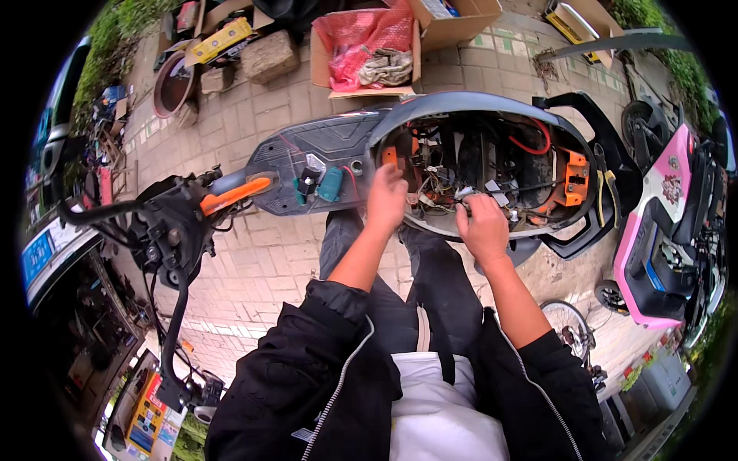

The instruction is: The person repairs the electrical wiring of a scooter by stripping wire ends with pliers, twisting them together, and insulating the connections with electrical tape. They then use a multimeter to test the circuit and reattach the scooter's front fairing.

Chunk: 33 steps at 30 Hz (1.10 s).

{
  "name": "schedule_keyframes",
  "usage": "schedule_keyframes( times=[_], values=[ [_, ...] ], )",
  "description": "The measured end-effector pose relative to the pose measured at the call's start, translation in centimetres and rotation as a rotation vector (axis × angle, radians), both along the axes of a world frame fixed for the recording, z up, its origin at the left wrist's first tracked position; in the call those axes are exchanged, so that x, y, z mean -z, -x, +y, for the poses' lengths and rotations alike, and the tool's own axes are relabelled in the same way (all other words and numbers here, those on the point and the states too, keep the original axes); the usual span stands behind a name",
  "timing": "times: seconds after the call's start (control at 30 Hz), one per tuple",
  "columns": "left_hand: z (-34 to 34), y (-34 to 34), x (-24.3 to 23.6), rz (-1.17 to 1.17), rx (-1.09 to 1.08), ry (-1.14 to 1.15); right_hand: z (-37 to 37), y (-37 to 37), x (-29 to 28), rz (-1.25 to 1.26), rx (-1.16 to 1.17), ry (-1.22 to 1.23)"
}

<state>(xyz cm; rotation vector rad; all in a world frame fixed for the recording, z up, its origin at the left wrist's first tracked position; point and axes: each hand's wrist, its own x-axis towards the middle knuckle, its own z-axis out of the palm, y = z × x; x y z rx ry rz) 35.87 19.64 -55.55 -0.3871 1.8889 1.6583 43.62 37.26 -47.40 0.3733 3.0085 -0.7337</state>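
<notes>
In front of me an electric scooter lies across the view, its open seat compartment (390,132) showing bare wiring. A tangle of thin wires (438,183) fills the left part of the compartment. Over the compartment's left rim is my left hand (387,198), slightly blurred, its fingers curled together by an orange bracket (390,156); what they grip is hidden. My right hand (484,224) reaches over the near rim, thumb and fingers pinched at a small white connector (463,192) among the wires. A second orange bracket (576,178) sits at the right end.
On the scooter's footboard (315,138) lie a teal tool-like object (330,184) and a roll of tape (356,167). The handlebar end (165,230) is at left. Beyond stand a cardboard box (320,65) with red bubble wrap and a stone block (269,57). A pink scooter (646,238) stands right.
</notes>
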Motion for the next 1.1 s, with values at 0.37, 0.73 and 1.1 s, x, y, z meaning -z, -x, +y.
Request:
schedule_keyframes(
  times=[0.37, 0.73, 1.1],
  values=[
    [-10.3, -15.4, -17.9, 0.096, -0.086, 0.293, 3.5, -2.7, 1.2, 0.169, 0.103, 0.367],
    [-40.2, -32.4, -8.6, 0.218, -0.295, 0.603, -7.4, -14.1, -2.5, 0.288, 0.526, 0.677],
    [-81.4, -55.4, -10.9, -0.211, -1.577, 0.148, -46.2, -17.2, -8.2, -0.233, -0.702, 0.180]
  ],
)
